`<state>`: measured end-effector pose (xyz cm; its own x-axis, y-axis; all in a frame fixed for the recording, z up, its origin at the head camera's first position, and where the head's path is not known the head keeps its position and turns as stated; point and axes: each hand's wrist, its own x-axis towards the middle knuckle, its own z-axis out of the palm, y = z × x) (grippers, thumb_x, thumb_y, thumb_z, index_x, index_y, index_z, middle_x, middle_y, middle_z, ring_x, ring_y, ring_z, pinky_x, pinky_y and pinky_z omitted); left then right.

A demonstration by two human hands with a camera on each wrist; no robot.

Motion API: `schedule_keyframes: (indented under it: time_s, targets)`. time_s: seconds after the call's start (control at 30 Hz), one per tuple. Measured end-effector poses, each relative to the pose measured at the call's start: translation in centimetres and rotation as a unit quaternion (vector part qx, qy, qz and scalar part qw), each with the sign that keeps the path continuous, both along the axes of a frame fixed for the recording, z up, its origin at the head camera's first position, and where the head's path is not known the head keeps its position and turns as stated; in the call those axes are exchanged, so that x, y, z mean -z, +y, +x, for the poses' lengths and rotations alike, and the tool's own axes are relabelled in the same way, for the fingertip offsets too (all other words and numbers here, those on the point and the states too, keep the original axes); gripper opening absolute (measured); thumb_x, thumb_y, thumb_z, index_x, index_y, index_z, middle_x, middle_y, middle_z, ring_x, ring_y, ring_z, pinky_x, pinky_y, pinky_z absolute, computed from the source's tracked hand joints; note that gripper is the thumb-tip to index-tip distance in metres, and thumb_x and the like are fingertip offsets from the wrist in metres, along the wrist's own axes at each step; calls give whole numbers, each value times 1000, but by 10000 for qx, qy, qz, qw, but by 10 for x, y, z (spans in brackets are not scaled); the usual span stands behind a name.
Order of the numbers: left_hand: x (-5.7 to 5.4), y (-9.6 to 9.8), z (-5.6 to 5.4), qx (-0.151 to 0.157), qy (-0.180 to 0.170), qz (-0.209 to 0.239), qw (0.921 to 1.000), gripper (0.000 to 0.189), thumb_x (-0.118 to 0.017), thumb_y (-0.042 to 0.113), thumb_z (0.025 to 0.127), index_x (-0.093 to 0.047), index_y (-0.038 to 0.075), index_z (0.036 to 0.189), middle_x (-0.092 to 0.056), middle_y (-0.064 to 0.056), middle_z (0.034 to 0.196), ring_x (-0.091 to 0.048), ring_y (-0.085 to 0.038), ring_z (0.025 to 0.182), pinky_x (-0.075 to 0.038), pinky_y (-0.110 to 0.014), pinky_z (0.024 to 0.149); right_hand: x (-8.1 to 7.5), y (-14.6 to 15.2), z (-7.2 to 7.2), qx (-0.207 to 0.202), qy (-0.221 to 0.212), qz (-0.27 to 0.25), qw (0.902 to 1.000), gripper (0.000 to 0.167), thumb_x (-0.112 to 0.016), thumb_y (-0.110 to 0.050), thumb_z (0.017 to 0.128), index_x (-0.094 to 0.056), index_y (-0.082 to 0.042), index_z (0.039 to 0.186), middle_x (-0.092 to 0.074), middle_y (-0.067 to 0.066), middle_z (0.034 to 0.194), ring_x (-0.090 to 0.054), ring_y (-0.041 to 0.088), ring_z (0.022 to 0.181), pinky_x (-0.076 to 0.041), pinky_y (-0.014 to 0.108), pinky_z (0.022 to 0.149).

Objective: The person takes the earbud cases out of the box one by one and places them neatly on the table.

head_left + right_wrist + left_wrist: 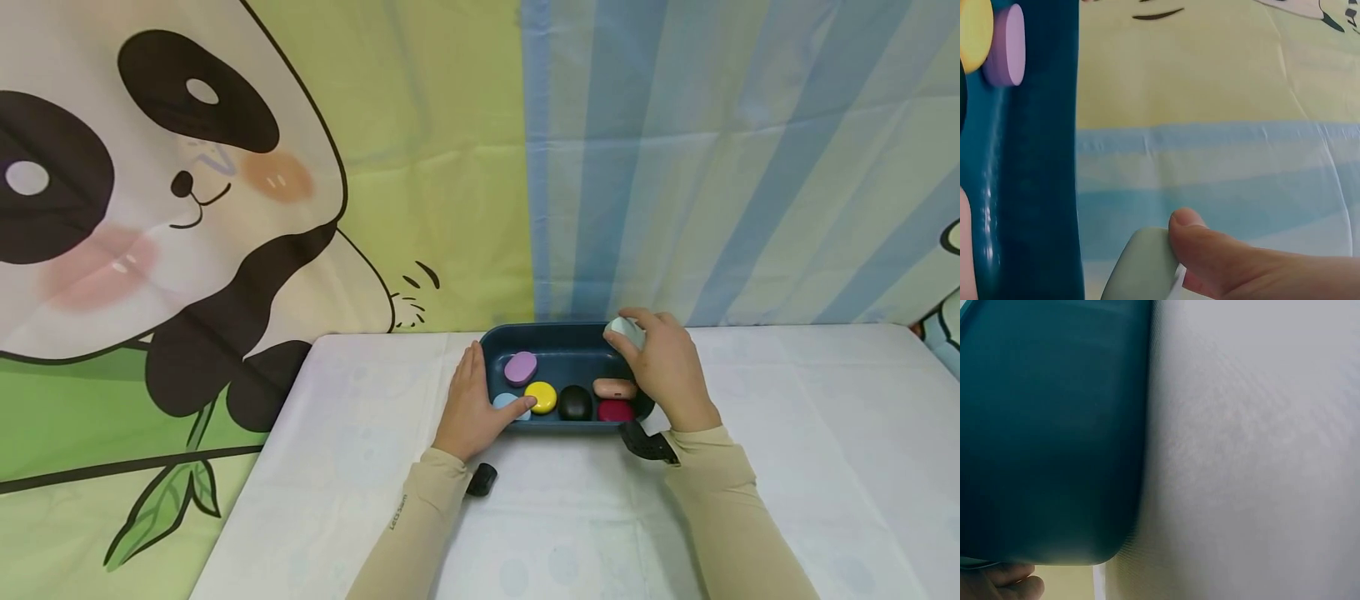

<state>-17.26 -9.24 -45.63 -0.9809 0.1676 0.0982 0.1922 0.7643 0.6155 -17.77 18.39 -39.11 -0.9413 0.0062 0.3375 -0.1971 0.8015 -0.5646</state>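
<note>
A dark blue oblong tray [562, 360] stands near the table's back edge. My left hand [474, 410] grips its left end, fingers along the outer wall and thumb over the near rim. Above the tray's far right corner, my right hand [672, 367] pinches a small pale green rounded case [628, 332]. In the right wrist view the thumb presses against this case [1141, 269]. Inside the tray lie a purple oval piece [521, 367], a yellow round one [542, 397], a black rounded one [575, 403], a pink one [615, 389], a red one [616, 410] and a light blue one [510, 404], partly under my left thumb.
A white cloth covers the table [555, 517]. Behind it hangs a printed curtain [450, 167] with a panda and blue stripes. A small black piece [482, 480] shows beside my left sleeve, and a black strap [647, 443] by my right wrist.
</note>
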Motion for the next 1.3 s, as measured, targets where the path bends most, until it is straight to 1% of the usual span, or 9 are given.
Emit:
schedule_keyframes:
  time_s: [0.13,0.33,0.47,0.7,0.97,1.03,1.1,1.17,1.3]
  targets:
    - [0,0,0,2,6,10,10000,121,-69,70,81,-10,1,161,-11,-15,168,-12,-29,153,-16,-47,122,-2,9,0,58,-101,-44,9999,48,-68,-34,97,-64,3,127,-64,33,111,-60,46,97,-50,58,71]
    - [2,0,0,28,16,51,10000,121,-69,71,81,-10,2,161,-11,-15,168,-11,-28,154,-16,-47,122,-1,26,-1,339,-343,-132,9988,51,-66,-37,98,-62,5,127,-64,35,111,-63,45,89,-50,56,68]
    - [2,0,0,31,17,34,10000,121,-69,71,81,-9,2,161,-11,-16,168,-11,-29,154,-16,-47,122,5,35,-4,550,-467,-139,9973,54,-65,-39,99,-61,7,126,-64,37,111,-64,47,87,-51,57,69]
    - [2,0,0,16,8,39,10000,121,-68,71,81,-9,1,161,-11,-16,167,-12,-29,153,-16,-47,122,18,48,-10,769,-735,-34,9943,56,-63,-41,99,-62,10,123,-66,36,107,-63,48,96,-51,58,73]
    - [1,0,0,17,-1,82,10000,121,-69,71,81,-9,1,161,-9,-14,168,-12,-29,153,-16,-47,122,21,62,-11,856,-1348,31,9872,63,-61,-46,99,-61,13,120,-70,29,95,-66,39,76,-51,46,58]
    - [1,0,0,30,7,85,10000,121,-68,71,81,-9,1,161,-10,-15,168,-12,-29,153,-16,-46,122,23,65,-12,888,-1520,47,9844,64,-61,-47,98,-61,14,120,-71,24,85,-65,36,71,-50,44,58]
    - [1,-1,0,45,14,98,9999,121,-68,71,81,-9,1,161,-10,-16,168,-12,-29,153,-16,-46,122,25,67,-14,948,-1646,84,9818,65,-61,-48,97,-61,14,118,-70,22,82,-64,36,70,-50,45,58]
    - [0,-1,0,48,26,111,9999,121,-68,71,81,-9,0,160,-11,-16,167,-12,-29,153,-16,-46,122,29,69,-16,1036,-1762,115,9788,65,-62,-49,97,-62,13,117,-70,25,86,-63,38,73,-49,46,60]
    - [0,0,0,51,12,117,9999,122,-68,71,81,-9,1,161,-10,-16,167,-12,-29,153,-16,-47,122,37,72,-19,1194,-1948,142,9734,67,-63,-51,95,-63,13,115,-66,34,106,-63,44,83,-50,48,63]
